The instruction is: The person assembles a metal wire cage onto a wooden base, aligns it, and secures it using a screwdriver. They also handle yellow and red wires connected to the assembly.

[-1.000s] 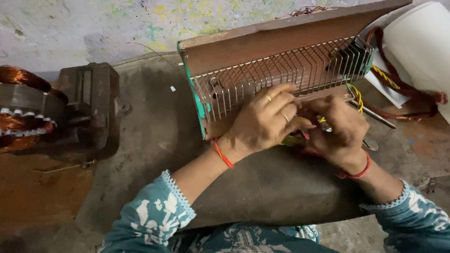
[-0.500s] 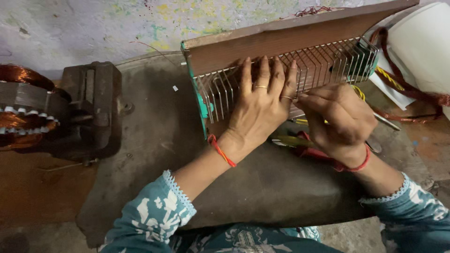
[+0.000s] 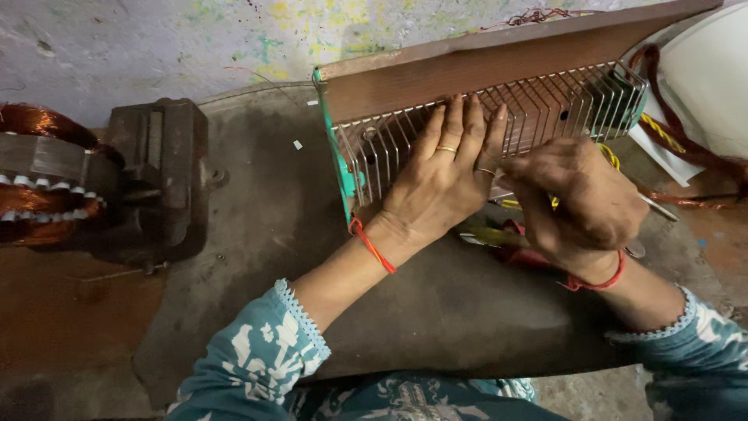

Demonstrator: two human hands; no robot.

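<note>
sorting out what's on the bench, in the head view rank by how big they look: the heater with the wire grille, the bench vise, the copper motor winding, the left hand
1. heater with the wire grille
2. bench vise
3. left hand and copper motor winding: unsure, since the winding is cut off by the frame's left edge and the hand sits nearer the camera.

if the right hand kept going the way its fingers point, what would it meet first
The right hand points left toward the left hand, so it would likely meet that hand's ringed fingers first, on the wire grille. Depth is unclear; they may already touch.
</note>
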